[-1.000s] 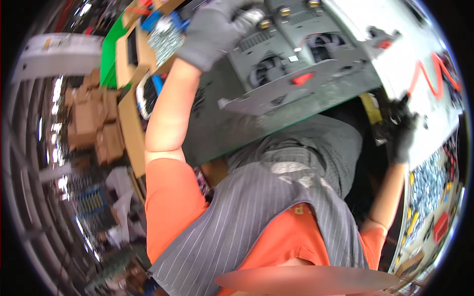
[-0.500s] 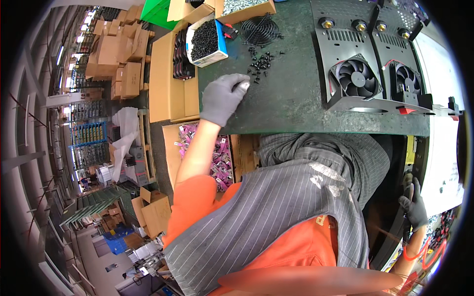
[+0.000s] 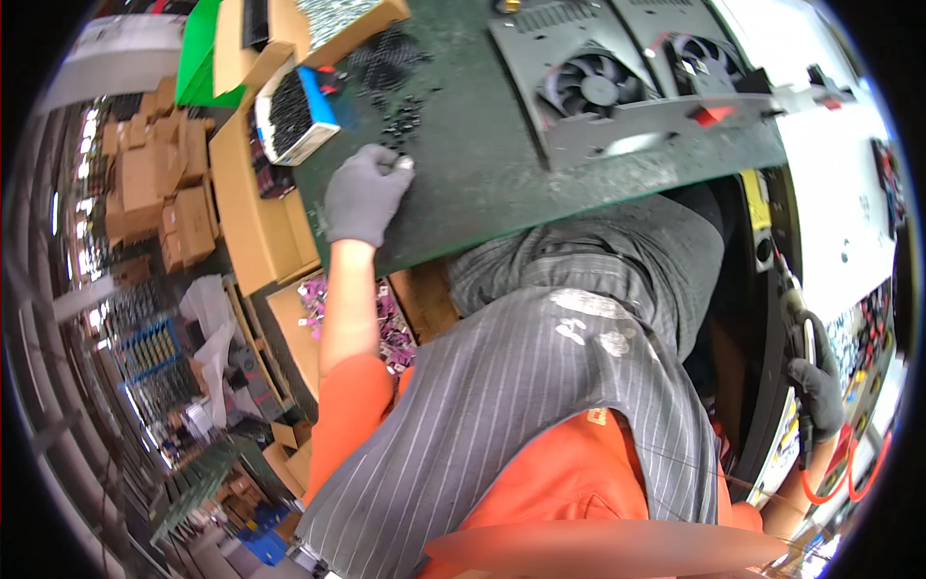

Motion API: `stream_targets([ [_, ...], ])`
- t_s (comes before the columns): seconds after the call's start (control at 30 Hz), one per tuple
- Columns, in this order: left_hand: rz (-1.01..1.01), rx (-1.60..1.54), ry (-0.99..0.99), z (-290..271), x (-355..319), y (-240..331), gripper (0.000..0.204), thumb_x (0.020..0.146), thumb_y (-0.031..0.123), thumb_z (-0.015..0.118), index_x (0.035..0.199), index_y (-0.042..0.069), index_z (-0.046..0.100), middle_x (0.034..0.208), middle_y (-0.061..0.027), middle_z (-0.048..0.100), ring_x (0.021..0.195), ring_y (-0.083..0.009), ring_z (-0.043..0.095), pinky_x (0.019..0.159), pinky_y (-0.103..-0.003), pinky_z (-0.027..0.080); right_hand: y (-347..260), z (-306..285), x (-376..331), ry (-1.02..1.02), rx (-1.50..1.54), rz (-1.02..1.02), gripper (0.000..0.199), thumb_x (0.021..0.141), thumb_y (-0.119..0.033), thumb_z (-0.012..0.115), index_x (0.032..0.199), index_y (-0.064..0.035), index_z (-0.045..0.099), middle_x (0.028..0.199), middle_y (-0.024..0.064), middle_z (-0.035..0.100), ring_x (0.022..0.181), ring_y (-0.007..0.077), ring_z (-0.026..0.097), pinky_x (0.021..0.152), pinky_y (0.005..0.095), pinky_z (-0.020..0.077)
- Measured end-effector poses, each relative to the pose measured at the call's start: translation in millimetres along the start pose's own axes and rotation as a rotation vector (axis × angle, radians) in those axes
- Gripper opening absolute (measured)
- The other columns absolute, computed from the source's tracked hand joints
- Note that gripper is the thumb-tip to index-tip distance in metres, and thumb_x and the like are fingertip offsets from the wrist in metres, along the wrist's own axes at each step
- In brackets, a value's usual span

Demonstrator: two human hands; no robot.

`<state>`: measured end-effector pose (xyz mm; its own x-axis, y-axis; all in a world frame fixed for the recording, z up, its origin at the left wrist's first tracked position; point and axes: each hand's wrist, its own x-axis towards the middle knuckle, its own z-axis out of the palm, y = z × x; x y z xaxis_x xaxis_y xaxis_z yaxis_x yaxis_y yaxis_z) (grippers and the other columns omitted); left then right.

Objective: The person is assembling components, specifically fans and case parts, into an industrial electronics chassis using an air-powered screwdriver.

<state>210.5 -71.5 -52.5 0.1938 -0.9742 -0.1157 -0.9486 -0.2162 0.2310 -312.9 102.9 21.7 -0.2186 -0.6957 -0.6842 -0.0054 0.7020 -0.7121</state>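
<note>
My left hand (image 3: 365,194), in a grey glove, rests on the dark green mat (image 3: 482,183) with its fingertips pinched together at the edge of a scatter of small black screws (image 3: 400,121). A grey metal panel with two black fans (image 3: 627,82) lies on the mat to the right. My right hand (image 3: 820,386), in a dark glove, hangs low beside my body at the right and is closed around a slim tool handle (image 3: 803,333) with a red coiled cable (image 3: 849,473) below it.
A small white-and-blue box of black parts (image 3: 289,116) and brown cardboard boxes (image 3: 260,222) stand left of the mat. A box with pink-and-white bits (image 3: 318,309) sits below the bench. Stacked cartons (image 3: 164,193) and shelving fill the far left. A white bench top (image 3: 849,174) runs along the right.
The view has tilted down and steadied over the bench. My left hand moved from the panel's edge down onto the mat and up to the screws. My right hand dropped lower at the right.
</note>
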Motion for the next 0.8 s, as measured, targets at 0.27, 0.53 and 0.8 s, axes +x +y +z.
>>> stream_targets([
  [0.27, 0.031, 0.227, 0.044, 0.3, -6.1, -4.8, 0.032, 0.082, 0.037, 0.054, 0.079, 0.005, 0.058, 0.08, -0.0176, 0.063, 0.077, -0.0368, 0.061, 0.071, -0.045, 0.047, 26.4, 77.5, 28.0, -0.226, -0.205, -0.422, 0.061, 0.068, -0.006, 0.061, 0.126, 0.0016, 0.044, 0.117, 0.0106, 0.052, 0.113, 0.0196, 0.047, 0.1, 0.0313, 0.0316],
  [0.53, 0.237, 0.134, 0.269, 10.2, -16.1, -37.1, 0.03, 0.087, 0.033, 0.051, 0.088, 0.005, 0.062, 0.071, -0.0137, 0.062, 0.065, -0.0316, 0.061, 0.057, -0.041, 0.046, 50.6, 114.9, 76.2, -0.318, 0.283, -0.257, 0.075, 0.066, -0.016, 0.068, 0.131, 0.0016, 0.037, 0.105, 0.0096, 0.055, 0.091, 0.0153, 0.054, 0.081, 0.0256, 0.0428],
  [0.8, 0.139, -1.043, -0.752, 3.7, -53.6, 76.2, 0.043, 0.086, 0.04, 0.059, 0.099, -0.001, 0.06, 0.079, -0.0054, 0.062, 0.06, -0.0085, 0.055, 0.048, -0.019, 0.04, 46.0, 120.0, 72.3, -0.423, 0.255, -0.177, 0.06, 0.061, -0.018, 0.07, 0.114, 0.0024, 0.05, 0.086, 0.0, 0.053, 0.075, 0.0085, 0.049, 0.067, 0.0218, 0.0401],
])
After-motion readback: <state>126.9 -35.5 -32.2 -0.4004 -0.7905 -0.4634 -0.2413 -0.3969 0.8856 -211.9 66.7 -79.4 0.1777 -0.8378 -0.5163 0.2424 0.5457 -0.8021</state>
